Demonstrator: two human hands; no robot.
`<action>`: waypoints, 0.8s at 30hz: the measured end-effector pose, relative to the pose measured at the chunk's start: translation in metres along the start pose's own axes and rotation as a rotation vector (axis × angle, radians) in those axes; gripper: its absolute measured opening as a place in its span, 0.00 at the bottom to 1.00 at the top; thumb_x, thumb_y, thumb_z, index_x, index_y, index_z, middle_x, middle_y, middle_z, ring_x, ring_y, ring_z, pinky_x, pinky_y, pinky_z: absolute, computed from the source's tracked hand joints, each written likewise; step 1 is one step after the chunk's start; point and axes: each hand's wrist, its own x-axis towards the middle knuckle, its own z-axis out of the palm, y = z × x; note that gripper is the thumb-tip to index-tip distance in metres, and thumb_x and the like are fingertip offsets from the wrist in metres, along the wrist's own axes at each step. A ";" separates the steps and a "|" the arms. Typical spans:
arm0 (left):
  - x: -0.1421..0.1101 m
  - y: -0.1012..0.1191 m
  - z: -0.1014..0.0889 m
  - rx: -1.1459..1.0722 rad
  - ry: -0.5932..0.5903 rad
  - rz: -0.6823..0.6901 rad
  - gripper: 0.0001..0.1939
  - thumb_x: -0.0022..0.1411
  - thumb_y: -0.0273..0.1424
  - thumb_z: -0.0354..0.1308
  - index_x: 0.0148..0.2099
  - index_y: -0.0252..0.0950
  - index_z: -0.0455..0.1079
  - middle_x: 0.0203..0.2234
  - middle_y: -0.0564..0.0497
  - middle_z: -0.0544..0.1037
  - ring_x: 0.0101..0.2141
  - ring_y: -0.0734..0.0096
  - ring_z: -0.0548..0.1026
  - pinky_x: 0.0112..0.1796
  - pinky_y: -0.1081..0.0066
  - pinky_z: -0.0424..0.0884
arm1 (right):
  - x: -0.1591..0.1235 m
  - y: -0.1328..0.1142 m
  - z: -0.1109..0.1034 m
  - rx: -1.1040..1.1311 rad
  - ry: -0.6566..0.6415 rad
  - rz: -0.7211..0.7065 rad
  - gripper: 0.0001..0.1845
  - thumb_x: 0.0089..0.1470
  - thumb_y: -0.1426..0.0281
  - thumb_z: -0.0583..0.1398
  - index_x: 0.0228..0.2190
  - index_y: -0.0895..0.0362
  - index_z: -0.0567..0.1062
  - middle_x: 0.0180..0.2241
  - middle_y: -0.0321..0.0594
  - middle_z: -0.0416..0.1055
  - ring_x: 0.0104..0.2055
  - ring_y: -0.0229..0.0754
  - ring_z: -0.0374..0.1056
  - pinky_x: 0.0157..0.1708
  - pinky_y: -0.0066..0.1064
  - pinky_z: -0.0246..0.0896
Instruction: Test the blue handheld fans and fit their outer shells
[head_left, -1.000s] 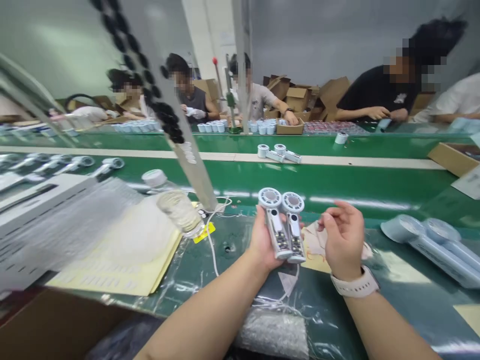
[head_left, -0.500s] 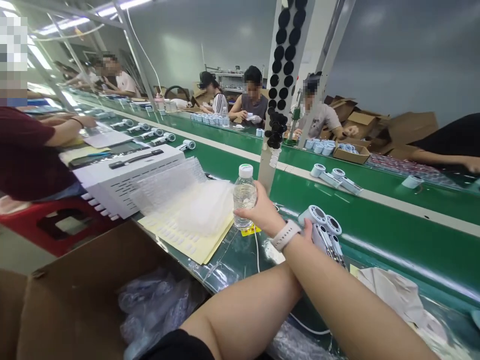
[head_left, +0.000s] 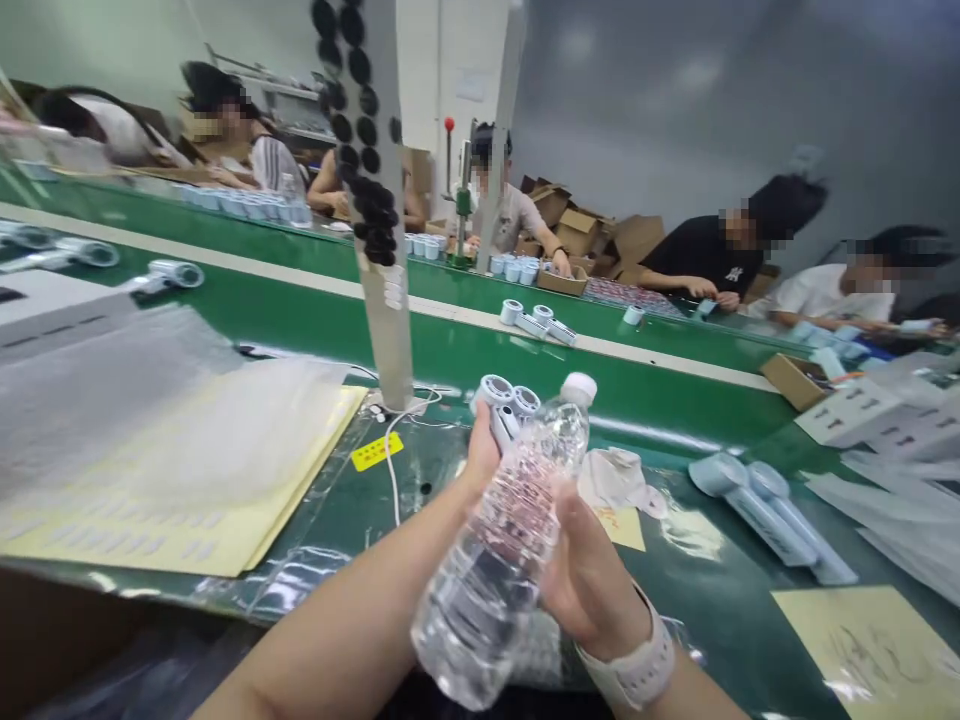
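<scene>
My right hand [head_left: 589, 570], with a pale watch strap on its wrist, grips a clear plastic water bottle [head_left: 510, 530]. The bottle has a white cap and leans with its base toward me. Beyond it, my left hand [head_left: 481, 455] is closed on a pair of light-blue round-headed handheld devices [head_left: 496, 392]. Their handles are partly behind the bottle, as are most of my left fingers. A crumpled whitish cloth [head_left: 615, 478] lies just right of the bottle.
Yellow sheets with translucent wrap [head_left: 172, 440] cover the bench at left. A post with black discs [head_left: 386, 320] rises from the green bench. Two light-blue devices [head_left: 765, 510] and a yellow paper [head_left: 870, 640] lie at right. Co-workers [head_left: 697, 255] sit across the line.
My right hand has brought the bottle away from the post, toward me and to the right, and it now tilts. The view has swung right. My left hand still holds the devices.
</scene>
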 end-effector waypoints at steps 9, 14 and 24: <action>0.017 0.007 0.016 -0.225 0.217 -0.302 0.30 0.68 0.53 0.42 0.35 0.33 0.71 0.23 0.45 0.76 0.23 0.62 0.77 0.25 0.66 0.75 | -0.058 0.001 -0.072 0.572 0.213 0.428 0.28 0.39 0.51 0.74 0.32 0.63 0.81 0.26 0.40 0.80 0.27 0.39 0.77 0.30 0.27 0.72; 0.014 0.011 0.019 -0.246 0.222 -0.329 0.29 0.69 0.53 0.42 0.35 0.33 0.71 0.23 0.47 0.75 0.23 0.63 0.77 0.25 0.66 0.75 | -0.065 -0.004 -0.077 0.611 0.289 0.404 0.26 0.36 0.53 0.75 0.28 0.62 0.81 0.26 0.40 0.81 0.28 0.41 0.77 0.31 0.30 0.74; 0.016 0.008 0.016 -0.229 0.217 -0.348 0.31 0.68 0.54 0.42 0.38 0.31 0.72 0.24 0.43 0.77 0.24 0.61 0.78 0.24 0.65 0.75 | -0.073 -0.005 -0.092 0.636 0.387 0.345 0.26 0.36 0.58 0.77 0.32 0.63 0.81 0.28 0.41 0.82 0.29 0.40 0.78 0.33 0.29 0.74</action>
